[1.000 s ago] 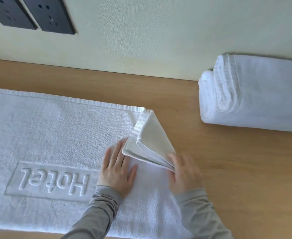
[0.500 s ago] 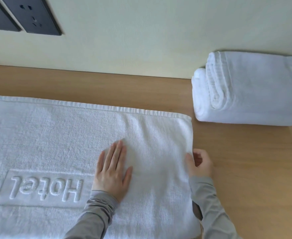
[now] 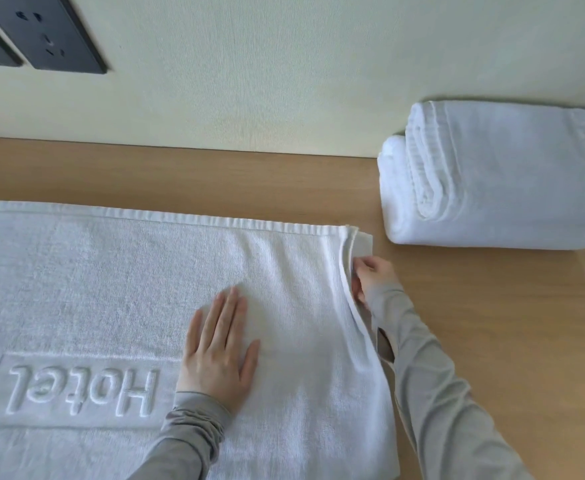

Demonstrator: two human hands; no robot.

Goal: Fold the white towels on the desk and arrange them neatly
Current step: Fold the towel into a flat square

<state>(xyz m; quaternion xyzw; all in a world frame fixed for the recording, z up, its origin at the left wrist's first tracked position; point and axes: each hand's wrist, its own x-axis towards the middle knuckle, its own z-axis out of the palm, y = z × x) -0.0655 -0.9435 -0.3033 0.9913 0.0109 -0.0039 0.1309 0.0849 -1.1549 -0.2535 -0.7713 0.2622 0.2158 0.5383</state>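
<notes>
The Hotel towel (image 3: 111,289) lies spread on the wooden desk (image 3: 492,341), its far hem parallel to the wall.

Risk: at the right edge two layers sit out of register, and the lower one protrudes at the far corner. If the towel is folded in this state, the offset is likely to carry into each later fold and give a skewed bundle. A pull on that edge without firm hold-down could drag and wrinkle the cloth.

Appearance: white terry, ribbed hem, embossed "Hotel" panel reading upside down from this view.

The left hand (image 3: 220,351) presses flat on the towel, fingers straight. The right hand (image 3: 370,275) has its fingers curled at the right edge and appears to pinch the layers; the contact is partly hidden.

The folded white towels (image 3: 509,181) rest well clear at far right, against the wall.
</notes>
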